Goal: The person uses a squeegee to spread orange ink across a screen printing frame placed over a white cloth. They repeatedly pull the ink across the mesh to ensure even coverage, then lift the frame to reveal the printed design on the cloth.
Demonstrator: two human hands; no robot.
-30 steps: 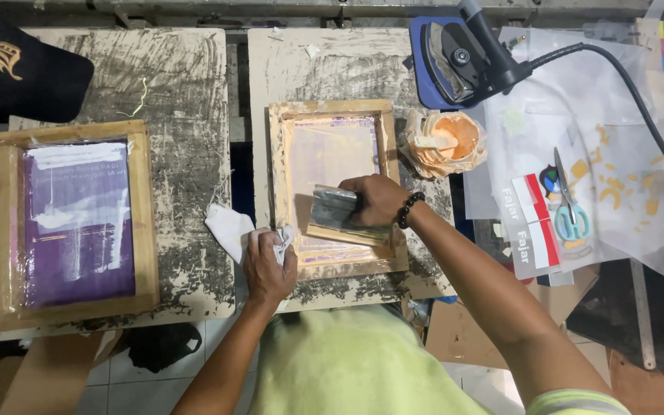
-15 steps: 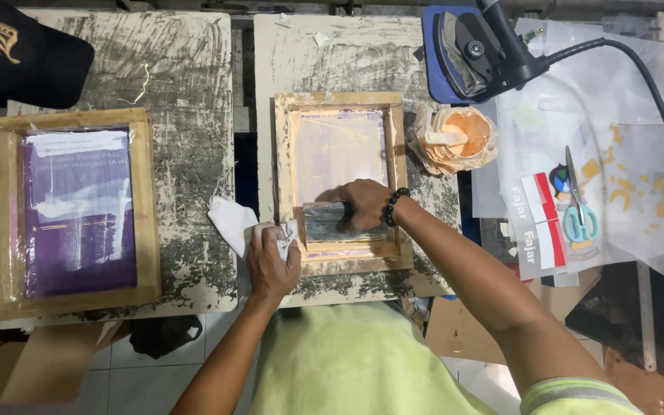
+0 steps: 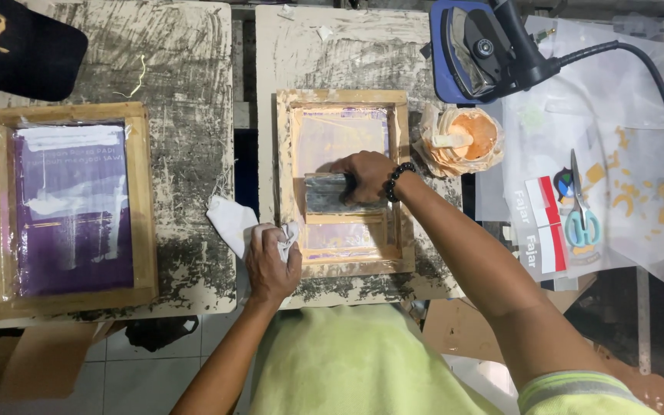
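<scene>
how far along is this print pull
Done: the wooden screen frame lies flat on the table. In hand: the right hand presses the squeegee about mid-screen, while the left hand holds a white rag at the frame's corner. Left: the mesh's lower part, nearer the person.

A single camera worn on the person's head looks almost straight down from above the chest, so the pale green shirt fills the bottom edge and both forearms run up into the picture. It faces the two paint-smeared grey worktops (image 3: pixel 194 69) from moderately near, with the small wooden-framed printing screen (image 3: pixel 343 98) close to the centre and the larger wooden-framed purple screen (image 3: pixel 67 112) at the left margin. No second view overlaps it.
</scene>
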